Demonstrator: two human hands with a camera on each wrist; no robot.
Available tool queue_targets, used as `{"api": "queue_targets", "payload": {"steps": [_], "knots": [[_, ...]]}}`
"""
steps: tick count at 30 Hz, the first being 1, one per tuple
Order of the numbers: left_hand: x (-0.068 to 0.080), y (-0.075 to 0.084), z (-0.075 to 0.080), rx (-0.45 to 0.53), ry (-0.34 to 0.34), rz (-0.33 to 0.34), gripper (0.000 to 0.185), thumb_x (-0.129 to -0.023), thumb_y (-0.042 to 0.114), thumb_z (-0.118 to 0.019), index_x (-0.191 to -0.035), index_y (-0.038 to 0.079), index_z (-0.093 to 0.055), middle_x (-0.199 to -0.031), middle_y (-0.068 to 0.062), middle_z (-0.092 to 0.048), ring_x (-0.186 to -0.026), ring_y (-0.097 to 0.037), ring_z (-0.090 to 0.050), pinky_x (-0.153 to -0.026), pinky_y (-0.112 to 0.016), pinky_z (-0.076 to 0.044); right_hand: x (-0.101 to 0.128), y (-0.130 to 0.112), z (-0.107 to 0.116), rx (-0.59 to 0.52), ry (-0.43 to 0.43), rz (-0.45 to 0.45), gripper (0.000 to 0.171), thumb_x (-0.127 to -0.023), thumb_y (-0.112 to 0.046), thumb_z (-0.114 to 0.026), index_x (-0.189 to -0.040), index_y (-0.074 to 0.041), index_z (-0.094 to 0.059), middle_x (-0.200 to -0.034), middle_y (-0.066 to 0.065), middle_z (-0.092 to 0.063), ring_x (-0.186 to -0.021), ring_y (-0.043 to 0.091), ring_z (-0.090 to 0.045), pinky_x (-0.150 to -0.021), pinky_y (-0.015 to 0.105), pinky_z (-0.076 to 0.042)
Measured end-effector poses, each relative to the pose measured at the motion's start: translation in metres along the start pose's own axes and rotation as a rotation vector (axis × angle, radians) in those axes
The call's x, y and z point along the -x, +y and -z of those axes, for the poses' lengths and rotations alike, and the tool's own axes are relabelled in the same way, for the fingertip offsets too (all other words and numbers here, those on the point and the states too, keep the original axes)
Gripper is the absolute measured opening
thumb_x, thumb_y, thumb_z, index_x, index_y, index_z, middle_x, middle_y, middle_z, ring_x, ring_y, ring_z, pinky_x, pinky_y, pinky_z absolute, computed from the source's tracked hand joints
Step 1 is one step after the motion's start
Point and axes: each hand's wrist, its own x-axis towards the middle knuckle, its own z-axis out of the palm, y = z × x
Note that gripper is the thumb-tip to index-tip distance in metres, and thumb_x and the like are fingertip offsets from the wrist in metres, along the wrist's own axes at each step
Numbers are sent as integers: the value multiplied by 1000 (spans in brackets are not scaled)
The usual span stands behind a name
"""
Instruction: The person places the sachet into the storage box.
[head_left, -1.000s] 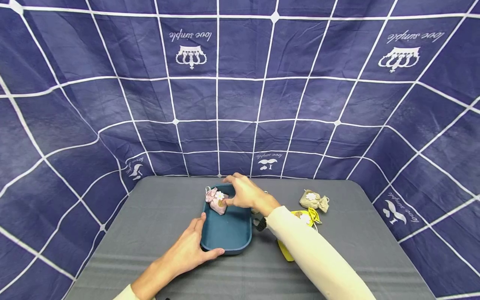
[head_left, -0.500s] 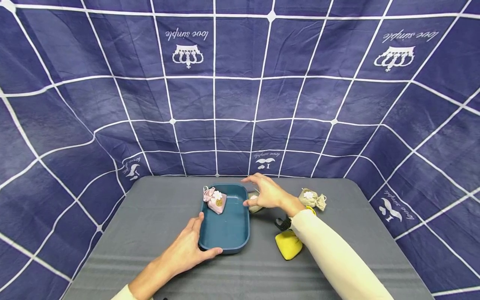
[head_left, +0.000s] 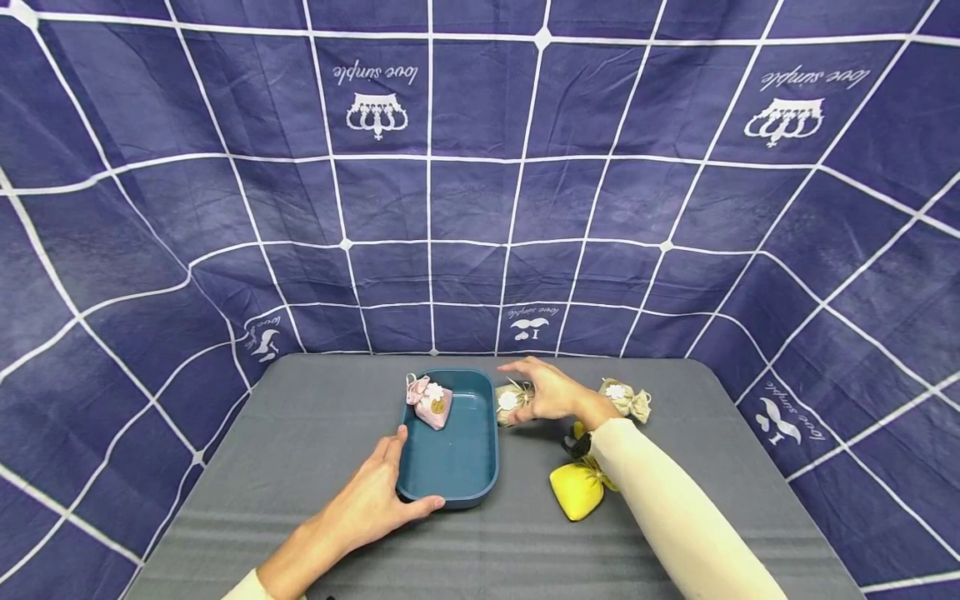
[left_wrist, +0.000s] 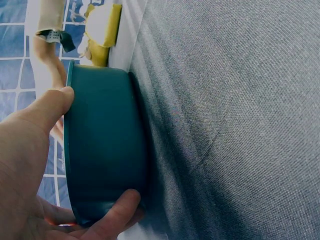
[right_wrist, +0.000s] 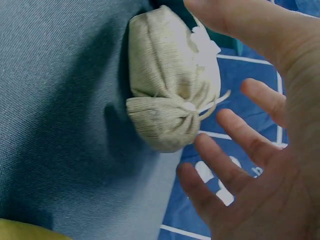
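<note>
My left hand (head_left: 375, 492) grips the tray (head_left: 450, 467) — at pickup, I judge, my spread right hand (head_left: 555, 393) must next enclose the beige pouch (right_wrist: 162, 55).

Worn on the head, one camera is looking forward and down from well back, taking in the gray table (head_left: 315, 417) and the blue checked cloth (head_left: 480, 200) at 12 o'clock. The left-wrist view, near the left hand (head_left: 372, 492), is facing the blue tray (left_wrist: 105, 135) close up (the scene is lying sideways, table at 3 o'clock). The right-wrist view is peering closely past the right hand (head_left: 551, 393) at a beige bag (right_wrist: 160, 65) toward 12 o'clock. Head and left-wrist views are sharing the tray; head and right-wrist, the bag.
</note>
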Motion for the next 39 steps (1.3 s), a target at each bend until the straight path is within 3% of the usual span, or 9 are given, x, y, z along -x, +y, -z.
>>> {"api": "queue_targets", "payload": {"steps": [8,16,22,30,39], "knots": [[0,-1,0,-2,4,-2,136,-84,69,-99,-173,-13,-40,-163,-28,-60,-143,-39,-70,-120,-56,-60,-10,9,-14,81,-43,-2,95,-79,-27,-108,-163,-9,-65,-153,19,-72,-142,37,-69,-125,55,-56],[0,-1,-1,6,1,-3,136,-84,70,-99,-174,-13,-39,-164,-28,-59,-144,-38,-70,-120,-55,-60,-15,8,-20,60,-43,-36,80,-76,-20,-109,-148,-10,-74,-138,13,-79,-118,23,-72,-105,34,-59],[0,-1,0,-1,9,-10,136,-84,70,-99,-173,-13,-39,-163,-28,-60,-142,-38,-70,-119,-55,-60,-16,8,-19,67,-43,-38,74,-75,-17,-108,-142,-11,-77,-124,7,-82,-107,15,-71,-97,30,-59],[0,-2,-1,-2,10,-9,136,-84,70,-99,-173,-13,-40,-163,-28,-60,-143,-38,-70,-120,-55,-60,-11,10,-20,59,2,-29,63,-77,-18,-105,-135,-13,-80,-118,2,-85,-97,8,-69,-87,26,-58],[1,-2,1,8,6,-2,136,-84,69,-100,-173,-13,-40,-164,-28,-59,-144,-39,-70,-120,-55,-60,-6,10,-15,62,54,-85,59,-78,-26,-106,-129,-16,-77,-119,4,-83,-100,13,-72,-92,31,-58]]}}
